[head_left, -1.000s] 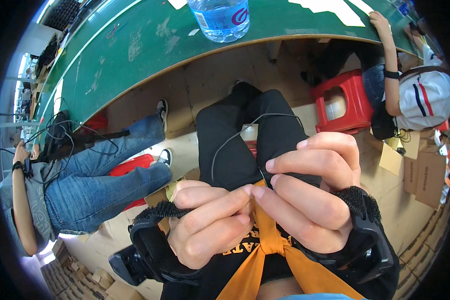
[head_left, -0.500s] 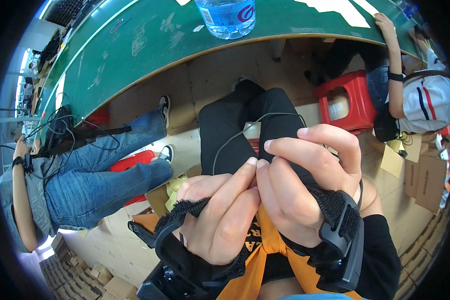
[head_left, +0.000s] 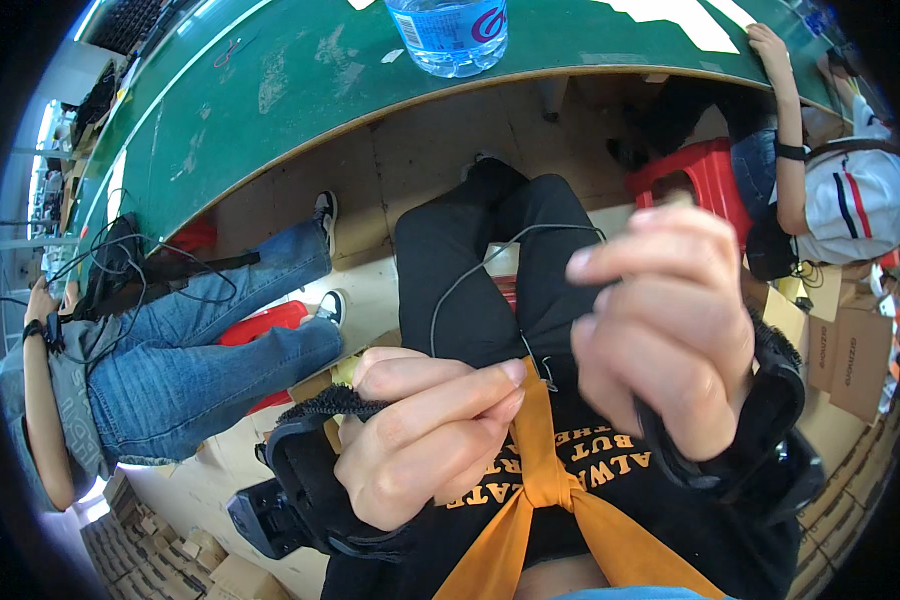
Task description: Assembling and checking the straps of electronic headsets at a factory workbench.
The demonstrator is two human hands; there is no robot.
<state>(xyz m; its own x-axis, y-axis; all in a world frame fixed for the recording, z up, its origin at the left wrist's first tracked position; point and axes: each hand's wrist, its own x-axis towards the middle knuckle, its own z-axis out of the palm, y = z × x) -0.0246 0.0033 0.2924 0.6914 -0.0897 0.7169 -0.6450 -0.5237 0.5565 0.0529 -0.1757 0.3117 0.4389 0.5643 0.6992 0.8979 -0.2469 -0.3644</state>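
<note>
My left hand [head_left: 425, 435] is in front of my chest, thumb and forefinger pressed together in a pinch. Whatever lies between those fingertips is too small or too hidden to name. A thin pale thread [head_left: 547, 378] with a small loop shows just right of the fingertips, against my dark clothes. My right hand [head_left: 670, 325] is raised to the right, apart from the left, its fingers curled and blurred by motion. A small dull smear shows at its top fingers; its kind cannot be made out. Both wrists wear black strapped devices.
A green table [head_left: 300, 90] spans the far side, bearing a water bottle [head_left: 452, 35] near its edge. A dark cable [head_left: 460, 285] crosses my lap. People sit left and right; a red stool [head_left: 705, 180] stands at right, with cardboard boxes [head_left: 855, 350] beyond.
My hands, fingertips together before, have come apart. The right hand has moved right and up, blurring. The left keeps its pinch, a little lower.
</note>
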